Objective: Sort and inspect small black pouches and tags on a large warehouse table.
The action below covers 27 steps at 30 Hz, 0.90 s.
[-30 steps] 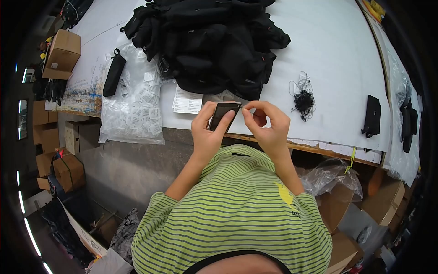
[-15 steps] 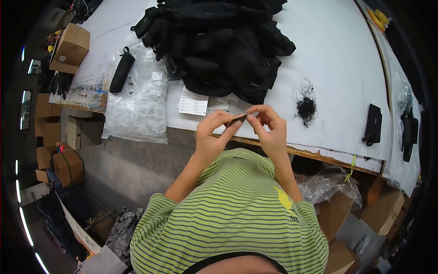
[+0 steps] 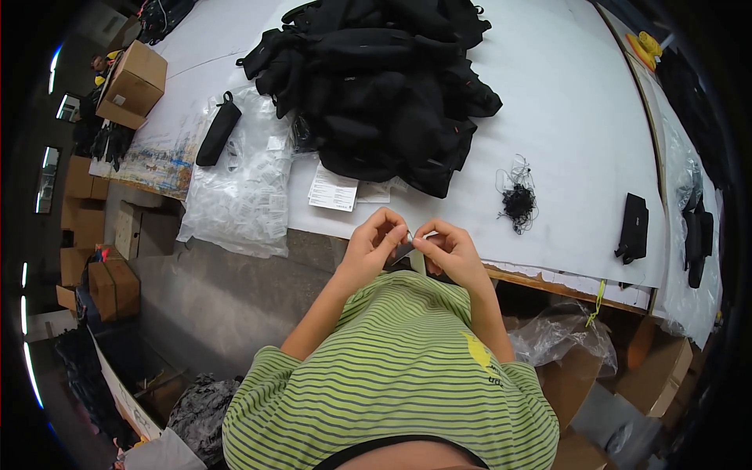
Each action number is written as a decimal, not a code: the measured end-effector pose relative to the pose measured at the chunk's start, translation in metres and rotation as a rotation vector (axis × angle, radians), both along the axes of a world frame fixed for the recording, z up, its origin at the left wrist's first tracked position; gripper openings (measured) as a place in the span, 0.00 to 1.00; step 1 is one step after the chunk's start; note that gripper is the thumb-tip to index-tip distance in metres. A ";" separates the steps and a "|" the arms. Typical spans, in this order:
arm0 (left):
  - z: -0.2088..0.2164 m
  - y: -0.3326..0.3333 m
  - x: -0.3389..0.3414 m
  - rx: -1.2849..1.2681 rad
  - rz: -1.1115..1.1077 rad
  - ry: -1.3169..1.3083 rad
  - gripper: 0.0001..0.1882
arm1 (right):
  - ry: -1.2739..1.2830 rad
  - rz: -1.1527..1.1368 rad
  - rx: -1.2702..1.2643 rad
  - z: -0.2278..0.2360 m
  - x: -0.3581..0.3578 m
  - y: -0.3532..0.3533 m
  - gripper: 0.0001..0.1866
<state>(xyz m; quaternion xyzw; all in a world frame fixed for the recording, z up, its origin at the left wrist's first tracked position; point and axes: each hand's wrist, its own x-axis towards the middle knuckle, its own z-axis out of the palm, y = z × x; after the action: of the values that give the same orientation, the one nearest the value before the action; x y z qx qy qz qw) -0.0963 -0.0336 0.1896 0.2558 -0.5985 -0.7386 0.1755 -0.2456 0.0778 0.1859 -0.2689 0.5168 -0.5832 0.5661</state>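
Observation:
My left hand [image 3: 376, 244] and my right hand [image 3: 448, 249] meet just off the table's front edge, both closed in a pinch. A thin string [image 3: 410, 234] runs between the fingertips. Below it hangs a small tag, with a dark part [image 3: 403, 252] and a pale part [image 3: 418, 263] showing under the fingers. How the string is fixed to the tag is hidden. Beyond my hands lies a big heap of black fabric pouches [image 3: 376, 102]. White printed cards [image 3: 332, 190] stick out at its near edge. To the right sits a tangle of black strings [image 3: 518, 205].
A clear plastic bag of small packets [image 3: 239, 204] overhangs the white table [image 3: 564, 133] at left, a black pouch [image 3: 219, 129] on it. Another black pouch [image 3: 633, 227] lies far right. A cardboard box [image 3: 135, 82] stands back left; a plastic bag [image 3: 568, 329] hangs below the edge.
Both hands have come nearer my body and tilted the tag down, so its pale part now shows. The string between the fingertips has become visible. The whole view has shifted slightly.

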 end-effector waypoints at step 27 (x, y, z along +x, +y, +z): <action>0.104 -0.090 -0.199 -1.120 -0.114 0.341 0.11 | 0.102 -0.420 0.112 -0.029 -0.044 0.063 0.07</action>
<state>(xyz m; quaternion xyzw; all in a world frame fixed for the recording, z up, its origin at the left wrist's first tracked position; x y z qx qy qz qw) -0.2957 -0.1237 0.2935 -0.0306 -0.8737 -0.3489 0.3377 -0.2900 0.1409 0.1574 -0.1529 0.6210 -0.6443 0.4193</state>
